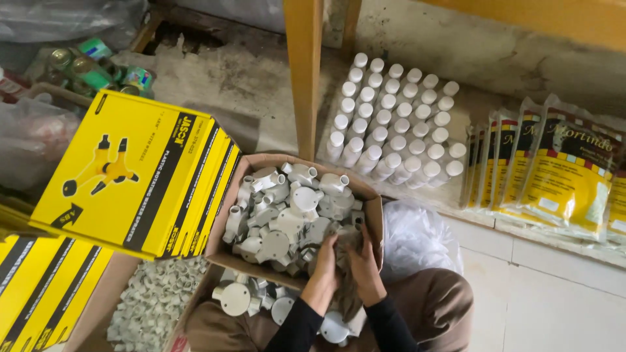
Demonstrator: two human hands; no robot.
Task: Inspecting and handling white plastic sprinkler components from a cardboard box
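Note:
A brown cardboard box [373, 215] rests on my lap, filled with several grey plastic conduit junction fittings [287, 218]. Both hands reach into its near right corner. My left hand [326, 261] is closed over a crumpled grey-brown cloth [347, 244] among the fittings. My right hand [364, 264] grips the same cloth from the right side, fingers curled. Dark sleeves cover both forearms. More round grey fittings [235, 298] lie on my lap below the box.
Yellow flat cartons [140, 173] are stacked at the left, more at the lower left. A tray of small grey clips [153, 306] sits below them. White capped bottles [391, 124] stand in rows on the floor, yellow packets [561, 176] at the right, a wooden post [303, 72] behind.

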